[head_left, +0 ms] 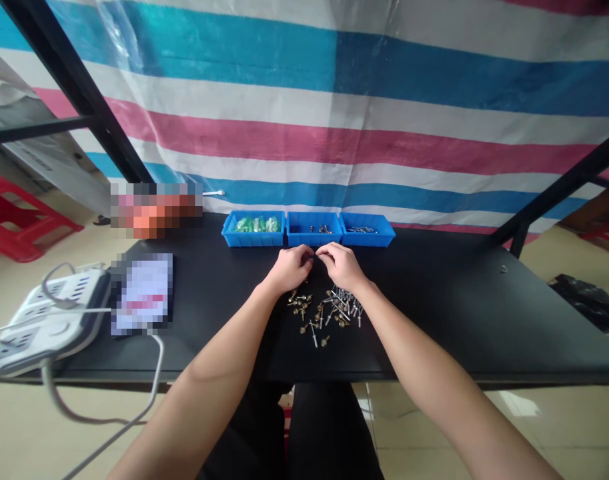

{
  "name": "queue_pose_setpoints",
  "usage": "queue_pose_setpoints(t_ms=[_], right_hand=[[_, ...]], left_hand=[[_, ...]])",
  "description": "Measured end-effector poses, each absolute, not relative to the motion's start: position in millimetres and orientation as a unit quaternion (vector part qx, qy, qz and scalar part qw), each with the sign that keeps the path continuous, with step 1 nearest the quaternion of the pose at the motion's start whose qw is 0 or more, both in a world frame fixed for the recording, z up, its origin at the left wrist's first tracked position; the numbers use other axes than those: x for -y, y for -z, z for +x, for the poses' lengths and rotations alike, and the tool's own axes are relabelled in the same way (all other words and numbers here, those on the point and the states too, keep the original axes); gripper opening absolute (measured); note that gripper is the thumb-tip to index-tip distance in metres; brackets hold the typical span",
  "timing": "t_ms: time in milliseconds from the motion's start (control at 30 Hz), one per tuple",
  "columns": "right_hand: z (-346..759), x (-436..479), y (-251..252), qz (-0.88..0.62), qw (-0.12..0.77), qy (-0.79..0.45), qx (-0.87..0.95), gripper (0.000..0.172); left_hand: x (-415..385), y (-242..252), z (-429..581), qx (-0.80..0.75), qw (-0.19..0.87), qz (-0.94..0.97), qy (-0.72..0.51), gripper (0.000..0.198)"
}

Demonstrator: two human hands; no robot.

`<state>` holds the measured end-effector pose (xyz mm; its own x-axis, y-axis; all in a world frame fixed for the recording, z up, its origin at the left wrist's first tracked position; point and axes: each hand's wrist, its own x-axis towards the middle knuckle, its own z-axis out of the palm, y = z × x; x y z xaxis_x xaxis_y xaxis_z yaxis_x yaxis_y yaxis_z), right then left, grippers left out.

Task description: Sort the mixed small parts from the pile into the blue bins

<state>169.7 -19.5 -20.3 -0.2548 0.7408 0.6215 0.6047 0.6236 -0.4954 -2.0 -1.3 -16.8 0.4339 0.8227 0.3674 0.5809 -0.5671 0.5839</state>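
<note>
My left hand (292, 268) and my right hand (340, 265) meet just in front of the blue bins, fingertips pinched and nearly touching. Anything between the fingers is too small or hidden to make out. Below them on the black table (444, 320) lies a loose heap of brass-coloured screws (300, 307) mixed with silver pop rivets (343, 305), partly covered by my right wrist. Three blue bins stand in a row: the left bin (254, 241) holds green and clear packets, the middle bin (314, 239) a few screws, the right bin (368, 240) several thin rivets.
A white power strip (49, 320) with cables sits on the table's left end beside a blurred flat item (143, 293). Behind it is a blurred orange object (164, 217). Black frame posts (69, 67) flank a striped sheet (304, 100). A tiny metal piece (503, 269) lies at right.
</note>
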Motion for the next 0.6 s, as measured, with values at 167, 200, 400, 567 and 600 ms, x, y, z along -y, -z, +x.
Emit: queue_pose_setpoints(t_ms=[167,200,400,567,600], right_hand=[[170.3,19.2,21.3,-0.454,0.456,-0.075,0.762,0.011],[170.2,19.4,21.1,-0.458,0.46,-0.078,0.757,0.011],[168.6,21.9,20.1,-0.473,0.462,-0.124,0.74,0.012],[167.2,23.7,20.9,-0.468,0.463,-0.155,0.737,0.019],[167.0,24.1,20.9,-0.466,0.464,-0.153,0.737,0.022]], left_hand=[[3.5,13.6,-1.7,-0.386,0.197,0.844,-0.315,0.017],[3.6,13.3,-1.6,-0.384,0.196,0.845,-0.315,0.016],[2.2,13.1,-1.9,-0.394,0.171,0.841,-0.329,0.016],[0.9,14.1,-2.5,-0.395,0.15,0.847,-0.324,0.017],[0.9,14.3,-2.4,-0.399,0.148,0.845,-0.324,0.017]])
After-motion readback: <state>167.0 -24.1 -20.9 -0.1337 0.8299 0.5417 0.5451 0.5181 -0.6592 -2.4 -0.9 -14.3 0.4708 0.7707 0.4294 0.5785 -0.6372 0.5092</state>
